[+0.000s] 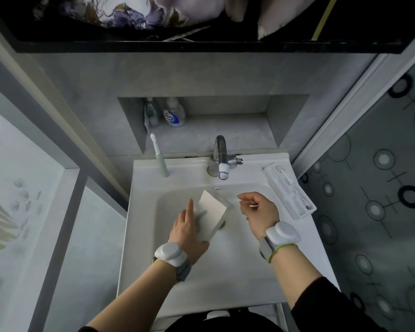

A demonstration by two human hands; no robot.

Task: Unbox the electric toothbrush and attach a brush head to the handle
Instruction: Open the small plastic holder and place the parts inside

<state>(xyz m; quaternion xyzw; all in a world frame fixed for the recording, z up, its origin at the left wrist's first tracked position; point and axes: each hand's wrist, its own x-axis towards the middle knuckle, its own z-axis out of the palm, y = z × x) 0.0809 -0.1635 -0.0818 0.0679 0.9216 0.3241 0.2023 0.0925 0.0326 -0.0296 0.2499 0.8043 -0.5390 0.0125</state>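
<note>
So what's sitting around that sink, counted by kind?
Toothbrush, assembled and standing: 1
Box in the left hand: 1
Packaging tray on the sink's right rim: 1
Bottles in the wall niche: 2
Tap: 1
Total: 6

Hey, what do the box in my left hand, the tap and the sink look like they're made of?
Box: probably clear glossy plastic around a matte white card insert; its edges show see-through. Tap: polished metal, likely chrome, by its bright reflections, with a white and blue tip that looks plastic. Sink: smooth glossy white, ceramic or similar.
</note>
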